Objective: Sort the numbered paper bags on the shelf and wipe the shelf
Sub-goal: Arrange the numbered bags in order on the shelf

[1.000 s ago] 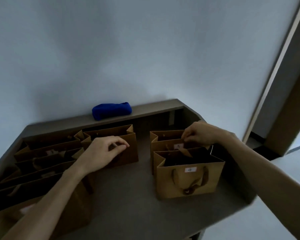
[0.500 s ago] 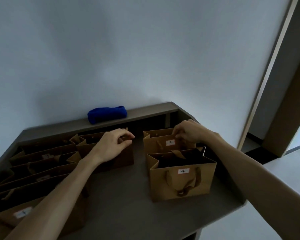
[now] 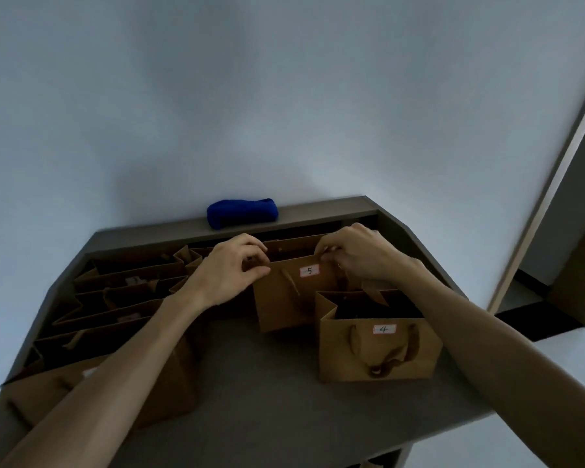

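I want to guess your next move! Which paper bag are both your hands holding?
The bag labelled 5: the left hand and right hand pinch its top edge. Bag 4 stands untouched in front.

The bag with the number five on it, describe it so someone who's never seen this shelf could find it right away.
On the grey shelf against the white wall, look right of centre, just behind the front bag marked 4. The bag marked 5 is the brown paper one whose top edge the left hand and right hand both pinch.

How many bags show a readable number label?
2. Bag 5 stands mid-shelf, both hands pinching its top edge; bag 4 stands front right. The bags at left have blurred or hidden labels.
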Available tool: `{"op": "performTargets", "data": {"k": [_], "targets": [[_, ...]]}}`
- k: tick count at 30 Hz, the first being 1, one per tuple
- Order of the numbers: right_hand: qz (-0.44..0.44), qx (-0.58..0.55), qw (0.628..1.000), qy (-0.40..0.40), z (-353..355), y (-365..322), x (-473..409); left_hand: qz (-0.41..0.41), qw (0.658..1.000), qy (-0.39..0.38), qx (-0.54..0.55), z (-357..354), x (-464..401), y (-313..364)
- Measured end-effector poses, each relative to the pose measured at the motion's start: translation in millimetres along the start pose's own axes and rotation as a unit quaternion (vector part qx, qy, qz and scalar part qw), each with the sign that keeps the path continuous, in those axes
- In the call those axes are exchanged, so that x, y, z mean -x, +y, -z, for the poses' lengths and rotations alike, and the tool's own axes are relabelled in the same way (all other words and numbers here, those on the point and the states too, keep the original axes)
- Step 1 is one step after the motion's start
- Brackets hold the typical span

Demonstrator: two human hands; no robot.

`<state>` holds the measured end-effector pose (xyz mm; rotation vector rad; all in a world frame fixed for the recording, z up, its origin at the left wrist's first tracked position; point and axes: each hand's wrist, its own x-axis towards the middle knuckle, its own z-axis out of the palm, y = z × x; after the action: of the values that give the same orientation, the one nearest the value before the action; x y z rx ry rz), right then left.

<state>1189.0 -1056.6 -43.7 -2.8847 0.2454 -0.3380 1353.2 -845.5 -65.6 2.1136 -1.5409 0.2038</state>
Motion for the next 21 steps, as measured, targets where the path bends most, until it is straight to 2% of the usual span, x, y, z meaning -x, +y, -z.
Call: {"op": "performTargets", "data": {"k": [9, 15, 17, 21], "targets": [[0.068, -0.026, 0.996, -0.045, -48.6, -54.7, -43.2, 0.081, 0.995, -0.023, -0.046, 37.2, 52.4, -50.0], [0.082, -0.003, 0.994, -0.069, -69.1, -70.7, -55.6, 0.13, 0.987, -0.062, -0.072, 33.1, 66.9, -64.9], [0.082, -0.014, 0.994, -0.075, -71.0, -69.1, -53.5, 0.134, 0.987, -0.054, -0.076, 28.2, 67.5, -65.3], [0.083, -0.036, 0.995, -0.036, -62.3, -56.9, -43.0, 0.117, 0.989, -0.031, -0.088, 22.7, 64.7, -60.0]]}}
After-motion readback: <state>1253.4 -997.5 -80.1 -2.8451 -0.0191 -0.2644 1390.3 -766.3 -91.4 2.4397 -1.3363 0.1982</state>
